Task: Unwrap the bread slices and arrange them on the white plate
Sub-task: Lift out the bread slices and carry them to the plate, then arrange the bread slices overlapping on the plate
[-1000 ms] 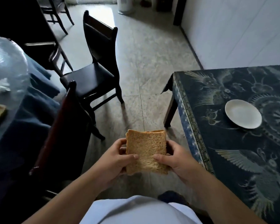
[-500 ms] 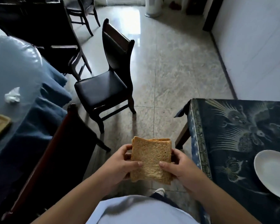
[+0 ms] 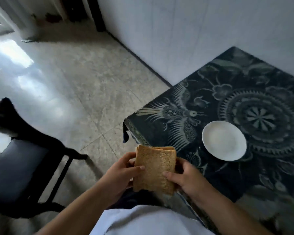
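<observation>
A stack of brown bread slices stands upright between both hands at the lower middle of the view, over the near left corner of the table. My left hand grips its left side with the thumb across the front slice. My right hand grips its right side the same way. No wrapper shows on the bread. The white plate lies bare on the table, up and to the right of the bread, apart from both hands.
The table wears a dark blue patterned cloth and stands against a white wall. A dark chair stands at the left on the tiled floor. My white shirt fills the bottom edge.
The view has swung right toward the table, so the plate now sits nearer the centre and the left table and far chairs are out of view. Both hands hold the bread as before.
</observation>
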A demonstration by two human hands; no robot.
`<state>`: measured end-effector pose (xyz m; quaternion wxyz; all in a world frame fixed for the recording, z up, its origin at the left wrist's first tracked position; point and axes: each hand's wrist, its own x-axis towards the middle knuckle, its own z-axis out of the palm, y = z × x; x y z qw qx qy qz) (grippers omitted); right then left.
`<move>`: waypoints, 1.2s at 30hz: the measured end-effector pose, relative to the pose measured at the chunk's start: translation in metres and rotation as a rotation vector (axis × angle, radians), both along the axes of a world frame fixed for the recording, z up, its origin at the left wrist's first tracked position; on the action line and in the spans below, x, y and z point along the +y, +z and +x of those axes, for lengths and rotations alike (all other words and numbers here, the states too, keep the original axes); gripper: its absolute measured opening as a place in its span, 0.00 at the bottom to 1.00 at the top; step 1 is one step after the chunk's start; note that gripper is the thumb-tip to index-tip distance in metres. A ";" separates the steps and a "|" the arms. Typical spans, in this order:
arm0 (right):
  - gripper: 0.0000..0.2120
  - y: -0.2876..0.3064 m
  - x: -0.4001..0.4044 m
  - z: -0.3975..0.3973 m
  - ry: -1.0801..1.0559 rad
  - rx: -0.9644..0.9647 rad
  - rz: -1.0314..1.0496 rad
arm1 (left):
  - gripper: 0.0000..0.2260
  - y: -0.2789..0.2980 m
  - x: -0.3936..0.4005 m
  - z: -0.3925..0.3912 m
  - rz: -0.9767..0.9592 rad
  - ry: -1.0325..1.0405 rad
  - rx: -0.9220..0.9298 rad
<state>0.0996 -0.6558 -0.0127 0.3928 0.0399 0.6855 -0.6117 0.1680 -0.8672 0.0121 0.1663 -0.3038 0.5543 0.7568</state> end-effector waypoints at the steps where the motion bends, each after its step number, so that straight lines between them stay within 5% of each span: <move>1: 0.16 0.000 0.004 -0.002 -0.081 0.000 0.012 | 0.14 0.000 0.000 -0.020 0.000 -0.082 -0.002; 13: 0.17 0.001 0.026 -0.008 -0.779 0.020 0.154 | 0.11 0.001 0.044 -0.183 -0.031 -0.848 0.031; 19: 0.17 -0.016 0.046 -0.014 -0.877 -0.008 0.174 | 0.08 -0.019 0.074 -0.209 -0.063 -0.930 0.024; 25: 0.26 -0.038 0.071 -0.035 -0.920 -0.110 0.138 | 0.10 -0.038 0.101 -0.228 -0.080 -0.912 -0.017; 30: 0.15 -0.052 0.096 -0.068 -0.939 -0.136 0.091 | 0.14 -0.053 0.129 -0.256 -0.182 -0.873 0.036; 36: 0.15 -0.065 0.127 -0.119 -0.955 -0.097 0.201 | 0.23 -0.074 0.167 -0.294 -0.343 -0.885 0.147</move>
